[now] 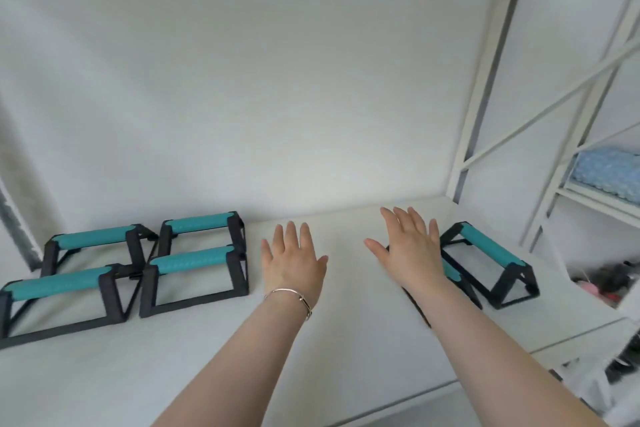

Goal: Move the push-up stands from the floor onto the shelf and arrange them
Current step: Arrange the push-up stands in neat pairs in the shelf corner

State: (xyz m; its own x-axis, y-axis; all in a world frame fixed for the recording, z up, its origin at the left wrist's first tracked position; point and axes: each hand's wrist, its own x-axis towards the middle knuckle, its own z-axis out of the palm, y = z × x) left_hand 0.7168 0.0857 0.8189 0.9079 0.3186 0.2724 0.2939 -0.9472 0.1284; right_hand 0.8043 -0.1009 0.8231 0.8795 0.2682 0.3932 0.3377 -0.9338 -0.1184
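Observation:
Several push-up stands with black frames and teal grips stand on the white shelf [339, 340]. A neat group sits at the left: one at the back left [93, 244], one at the back [202, 229], one at the front [195, 279] and one at the near left [59, 298]. At the right, one stand [491, 262] sits at an angle, and another [453, 274] is mostly hidden behind my right hand. My left hand [291, 258] hovers over the shelf's middle, fingers spread, holding nothing. My right hand [407, 246] is spread above the hidden stand, holding nothing.
A white wall backs the shelf. A white metal upright [485, 80] with cross braces stands at the right. Beyond it another rack holds a light blue bundle [609, 173] and dark and pink items [609, 284] lower down.

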